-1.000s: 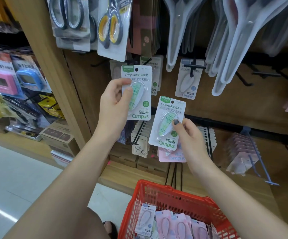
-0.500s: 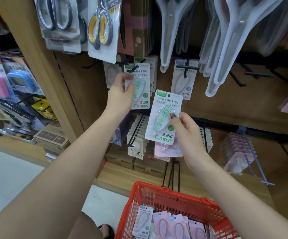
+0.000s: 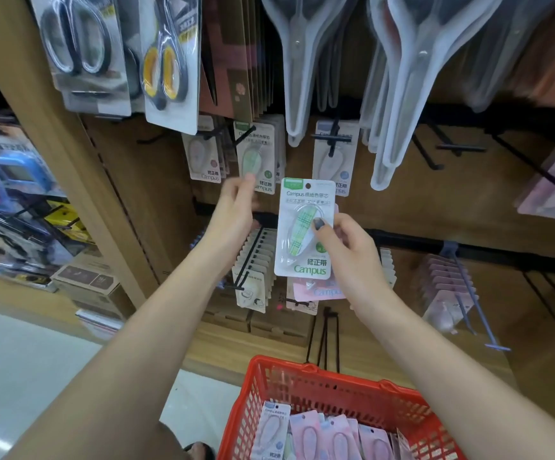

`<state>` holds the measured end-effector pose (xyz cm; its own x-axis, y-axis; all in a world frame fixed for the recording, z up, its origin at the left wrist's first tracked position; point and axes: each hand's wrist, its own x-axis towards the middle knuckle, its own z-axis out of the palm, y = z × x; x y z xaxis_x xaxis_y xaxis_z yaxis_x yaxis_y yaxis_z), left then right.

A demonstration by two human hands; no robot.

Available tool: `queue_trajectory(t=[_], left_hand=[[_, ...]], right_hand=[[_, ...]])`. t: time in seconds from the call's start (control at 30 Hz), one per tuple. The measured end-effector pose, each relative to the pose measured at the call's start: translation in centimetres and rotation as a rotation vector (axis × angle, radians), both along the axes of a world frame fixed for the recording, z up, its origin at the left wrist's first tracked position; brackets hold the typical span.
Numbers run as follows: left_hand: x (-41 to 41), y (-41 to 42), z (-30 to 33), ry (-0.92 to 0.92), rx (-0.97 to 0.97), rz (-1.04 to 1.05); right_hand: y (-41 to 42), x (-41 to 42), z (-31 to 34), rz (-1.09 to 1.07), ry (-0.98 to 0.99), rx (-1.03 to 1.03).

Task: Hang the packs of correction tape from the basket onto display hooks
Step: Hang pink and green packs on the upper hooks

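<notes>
Reaching up at the left of the panel, our left hand [image 3: 236,207] has its fingertips on the lower edge of a green pack [image 3: 255,157] hanging on a hook [image 3: 247,133] just below the scissors [image 3: 166,61]; whether the fingers pinch the card or only steady it we cannot tell (blur smears them). We judge the touch is there to settle the pack square on its peg. To the right, our right hand [image 3: 345,247] pinches a second green pack [image 3: 306,230], thumb on the blister, fingers behind, held upright with its punched hole at the top so it can slide straight onto a hook; a pink pack [image 3: 316,290] shows behind it in the same hand. At the bottom edge, the red basket [image 3: 319,386] holds more pink packs [image 3: 332,439], so much hanging remains.
</notes>
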<state>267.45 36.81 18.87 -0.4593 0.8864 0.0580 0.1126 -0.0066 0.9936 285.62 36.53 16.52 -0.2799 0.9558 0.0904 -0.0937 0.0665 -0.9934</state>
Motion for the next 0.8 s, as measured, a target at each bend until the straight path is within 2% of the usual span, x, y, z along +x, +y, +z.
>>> queue_trajectory(t=[0.07,0.17,0.3,0.4,0.53,0.67,0.8], left_hand=[[1.9,-2.5,-0.1,-0.121,-0.075,-0.132],[3.1,-4.4,-2.0,-0.150,-0.076,-0.294],[3.1,-6.0,-2.7,-0.169,-0.034,-0.225],[3.3,-6.5,-2.7,-0.127,-0.005,-0.194],[4.6,-7.4,-1.9,-0.043,0.054,-0.234],[5.6,-7.7,-1.9,-0.039,0.063,-0.297],[5.7,-7.5,-2.1,0.023,0.072,-0.230]], right_hand=[[-0.2,-0.3,-0.2,0.003,-0.044,0.057],[-0.8,-0.6,-0.3,0.035,-0.030,0.090],[-1.3,-0.1,-0.4,0.066,-0.030,0.095],[-1.7,0.4,-0.3,0.095,0.017,0.005],[-2.2,1.1,0.1,0.097,0.067,-0.043],[-2.6,1.6,0.4,0.049,0.123,-0.133],[-2.5,2.6,0.4,0.071,0.177,-0.219]])
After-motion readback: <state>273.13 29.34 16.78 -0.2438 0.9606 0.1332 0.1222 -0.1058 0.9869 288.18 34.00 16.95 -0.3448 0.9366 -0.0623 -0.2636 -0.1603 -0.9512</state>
